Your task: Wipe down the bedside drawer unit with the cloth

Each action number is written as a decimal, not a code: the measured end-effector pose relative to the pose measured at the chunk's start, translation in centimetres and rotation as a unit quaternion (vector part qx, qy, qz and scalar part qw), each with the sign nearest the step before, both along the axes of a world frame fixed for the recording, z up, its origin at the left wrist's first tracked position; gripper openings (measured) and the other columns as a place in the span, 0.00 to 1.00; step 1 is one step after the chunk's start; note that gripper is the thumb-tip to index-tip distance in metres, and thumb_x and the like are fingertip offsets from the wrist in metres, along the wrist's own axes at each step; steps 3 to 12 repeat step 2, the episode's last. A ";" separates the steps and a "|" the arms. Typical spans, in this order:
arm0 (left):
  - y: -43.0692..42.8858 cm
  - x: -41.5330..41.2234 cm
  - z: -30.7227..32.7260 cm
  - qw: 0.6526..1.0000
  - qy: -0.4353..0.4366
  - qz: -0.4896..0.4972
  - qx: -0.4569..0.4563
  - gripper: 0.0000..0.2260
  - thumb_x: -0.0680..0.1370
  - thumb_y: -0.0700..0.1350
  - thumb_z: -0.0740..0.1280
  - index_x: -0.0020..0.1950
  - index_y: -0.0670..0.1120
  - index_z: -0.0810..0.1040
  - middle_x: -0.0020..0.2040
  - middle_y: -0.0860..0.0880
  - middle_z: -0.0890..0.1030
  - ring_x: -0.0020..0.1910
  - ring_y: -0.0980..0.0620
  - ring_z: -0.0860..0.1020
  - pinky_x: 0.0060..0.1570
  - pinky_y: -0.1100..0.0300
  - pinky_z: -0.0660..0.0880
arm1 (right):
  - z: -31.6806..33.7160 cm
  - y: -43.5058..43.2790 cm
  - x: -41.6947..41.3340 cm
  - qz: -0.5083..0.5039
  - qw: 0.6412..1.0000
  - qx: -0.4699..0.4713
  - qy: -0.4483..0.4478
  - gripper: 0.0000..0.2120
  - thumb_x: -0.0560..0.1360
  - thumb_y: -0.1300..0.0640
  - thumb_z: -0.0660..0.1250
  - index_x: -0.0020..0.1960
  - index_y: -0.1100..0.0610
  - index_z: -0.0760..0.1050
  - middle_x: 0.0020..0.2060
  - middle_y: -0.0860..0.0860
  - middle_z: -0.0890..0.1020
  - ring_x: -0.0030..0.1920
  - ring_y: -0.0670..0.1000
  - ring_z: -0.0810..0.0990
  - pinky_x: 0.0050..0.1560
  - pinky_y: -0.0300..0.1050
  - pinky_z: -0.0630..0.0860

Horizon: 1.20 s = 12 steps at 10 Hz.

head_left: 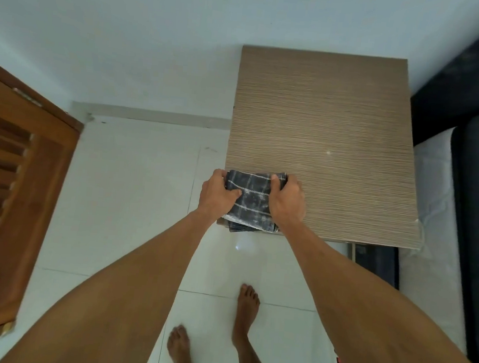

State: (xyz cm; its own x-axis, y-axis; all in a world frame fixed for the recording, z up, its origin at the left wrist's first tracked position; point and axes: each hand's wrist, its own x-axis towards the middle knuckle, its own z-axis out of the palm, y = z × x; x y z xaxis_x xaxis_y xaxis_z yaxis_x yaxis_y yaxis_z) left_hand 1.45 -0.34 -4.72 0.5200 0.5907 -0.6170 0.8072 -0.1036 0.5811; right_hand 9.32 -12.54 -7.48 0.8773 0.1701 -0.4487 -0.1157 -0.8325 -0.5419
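The bedside drawer unit (325, 125) shows its ribbed light-brown wooden top from above, set against the wall. A folded dark cloth (249, 200) with thin white stripes lies at the top's near left corner, its lower edge hanging over the front. My left hand (216, 192) grips the cloth's left side, with the thumb on top. My right hand (287, 202) grips its right side, thumb over the upper edge. A small pale speck sits on the top, right of the middle.
A bed with a dark frame (472, 186) and white mattress (431, 217) stands right beside the unit. An open brown louvred door (9, 188) is at the left. White floor tiles (131, 200) lie below, with my bare feet (244, 313) on them.
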 end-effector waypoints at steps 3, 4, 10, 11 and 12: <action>-0.2 -1.7 2.0 1.000 0.005 -0.009 -0.003 0.29 0.76 0.44 0.71 0.73 0.42 0.63 0.66 0.42 0.73 0.61 0.44 0.75 0.61 0.49 0.74 | 2.5 -2.4 -0.7 -0.015 0.999 0.028 -0.002 0.22 0.83 0.46 0.56 0.69 0.60 0.69 0.65 0.57 0.73 0.59 0.59 0.76 0.58 0.54 0.73; -0.2 -1.7 2.0 1.000 0.005 -0.009 -0.003 0.29 0.76 0.44 0.71 0.73 0.42 0.63 0.66 0.42 0.73 0.61 0.44 0.75 0.61 0.49 0.74 | 2.5 -2.4 -0.7 -0.015 0.999 0.028 -0.002 0.22 0.83 0.46 0.56 0.69 0.60 0.69 0.65 0.57 0.73 0.59 0.59 0.76 0.58 0.54 0.73; -0.2 -1.7 2.0 1.000 0.005 -0.009 -0.003 0.29 0.76 0.44 0.71 0.73 0.42 0.63 0.66 0.42 0.73 0.61 0.44 0.75 0.61 0.49 0.74 | 2.5 -2.4 -0.7 -0.015 0.999 0.028 -0.002 0.22 0.83 0.46 0.56 0.69 0.60 0.69 0.65 0.57 0.73 0.59 0.59 0.76 0.58 0.54 0.73; -0.2 -1.7 2.0 1.000 0.005 -0.009 -0.003 0.29 0.76 0.44 0.71 0.73 0.42 0.63 0.66 0.42 0.73 0.61 0.44 0.75 0.61 0.49 0.74 | 2.5 -2.4 -0.7 -0.015 0.999 0.028 -0.002 0.22 0.83 0.46 0.56 0.69 0.60 0.69 0.65 0.57 0.73 0.59 0.59 0.76 0.58 0.54 0.73; -0.2 -1.7 2.0 1.000 0.005 -0.009 -0.003 0.29 0.76 0.44 0.71 0.73 0.42 0.63 0.66 0.42 0.73 0.61 0.44 0.75 0.61 0.49 0.74 | 2.5 -2.4 -0.7 -0.015 0.999 0.028 -0.002 0.22 0.83 0.46 0.56 0.69 0.60 0.69 0.65 0.57 0.73 0.59 0.59 0.76 0.58 0.54 0.73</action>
